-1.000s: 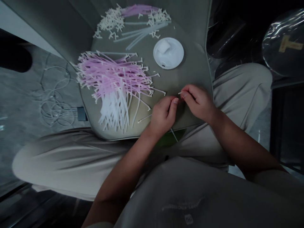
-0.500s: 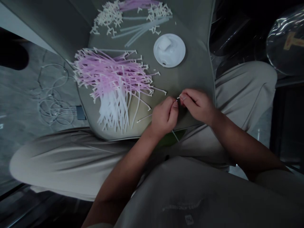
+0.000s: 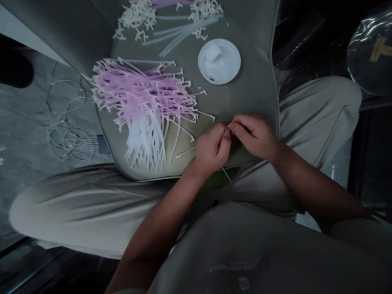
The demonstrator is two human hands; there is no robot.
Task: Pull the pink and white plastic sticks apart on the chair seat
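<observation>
My left hand (image 3: 212, 149) is closed around a thin tube (image 3: 186, 152), one end of which sticks out to the left. Another thin pale length (image 3: 226, 174) shows below that fist. Close against it, the thumb and forefinger of my right hand (image 3: 255, 138) pinch a small white connector (image 3: 229, 125), mostly covered by the fingertips. To the left lies a pile of pink-and-white thin tubes (image 3: 147, 92) with small white end pieces, their clear ends (image 3: 145, 143) fanned toward me.
A round white dish (image 3: 226, 73) holds a white block (image 3: 212, 53). At the back of the grey chair seat (image 3: 251, 96) lie white connectors (image 3: 139, 18) and clear tubes (image 3: 183, 32). Cables (image 3: 72, 136) lie on the floor at left. A clear round container (image 3: 372, 61) stands at right.
My right fingertips have moved slightly left, up against my left hand, and less of the white connector shows between them. The camera view has shifted a little.
</observation>
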